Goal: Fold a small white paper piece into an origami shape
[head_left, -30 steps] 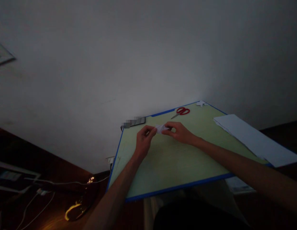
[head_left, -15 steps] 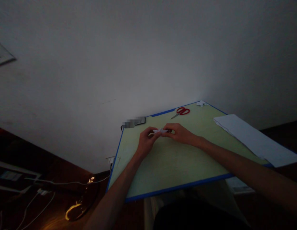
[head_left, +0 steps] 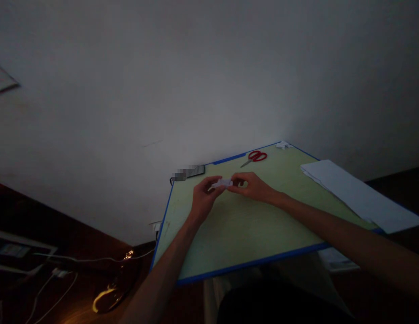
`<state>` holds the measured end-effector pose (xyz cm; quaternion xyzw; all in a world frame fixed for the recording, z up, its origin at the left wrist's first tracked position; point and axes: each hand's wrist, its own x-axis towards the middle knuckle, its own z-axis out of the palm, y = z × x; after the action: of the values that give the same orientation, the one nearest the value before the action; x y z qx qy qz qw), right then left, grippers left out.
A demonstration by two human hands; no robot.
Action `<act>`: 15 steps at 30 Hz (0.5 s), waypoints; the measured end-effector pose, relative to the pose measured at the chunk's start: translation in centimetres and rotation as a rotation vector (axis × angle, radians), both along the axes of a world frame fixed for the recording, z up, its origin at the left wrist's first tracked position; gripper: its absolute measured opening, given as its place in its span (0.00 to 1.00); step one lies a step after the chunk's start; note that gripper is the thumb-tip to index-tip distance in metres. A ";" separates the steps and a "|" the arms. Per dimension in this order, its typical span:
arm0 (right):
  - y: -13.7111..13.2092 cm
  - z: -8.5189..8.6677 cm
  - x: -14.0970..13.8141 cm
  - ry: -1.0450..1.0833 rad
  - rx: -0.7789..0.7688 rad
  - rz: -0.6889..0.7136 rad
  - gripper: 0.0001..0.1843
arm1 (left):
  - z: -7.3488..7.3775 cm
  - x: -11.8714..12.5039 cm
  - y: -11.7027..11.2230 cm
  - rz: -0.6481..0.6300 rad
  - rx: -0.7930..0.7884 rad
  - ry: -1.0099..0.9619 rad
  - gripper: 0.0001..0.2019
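A small folded piece of white paper [head_left: 223,182] is pinched between both my hands just above a pale green board with a blue edge [head_left: 236,229]. My left hand [head_left: 203,199] grips its left end with thumb and fingers closed. My right hand [head_left: 252,186] pinches the right end. The light is dim and the folds are hard to make out.
Red-handled scissors [head_left: 254,157] lie at the board's far side, with a small white paper scrap [head_left: 283,145] at the far corner. A stack of white sheets [head_left: 358,193] overhangs the right side. A dark flat object [head_left: 191,171] sits at the far left edge. Cables [head_left: 60,270] run over the dark surface at left.
The paper was held up a second ago, dropped flat near the board half a second ago, and now sits slightly raised again between the same pinching fingers. My arms have barely shifted.
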<state>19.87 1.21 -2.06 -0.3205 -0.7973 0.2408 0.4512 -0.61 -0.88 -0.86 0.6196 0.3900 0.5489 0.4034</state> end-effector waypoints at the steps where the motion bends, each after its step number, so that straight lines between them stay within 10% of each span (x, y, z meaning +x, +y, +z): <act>1: 0.0 0.0 0.0 0.003 0.012 -0.002 0.13 | 0.0 0.0 0.0 -0.005 -0.006 0.002 0.18; 15: -0.5 1.0 0.1 0.117 0.018 -0.070 0.24 | 0.0 0.2 -0.2 0.009 -0.004 0.053 0.19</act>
<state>19.98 0.70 -1.05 -0.3296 -0.7600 0.2358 0.5080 -0.36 -1.05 -0.90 0.6313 0.4043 0.5335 0.3915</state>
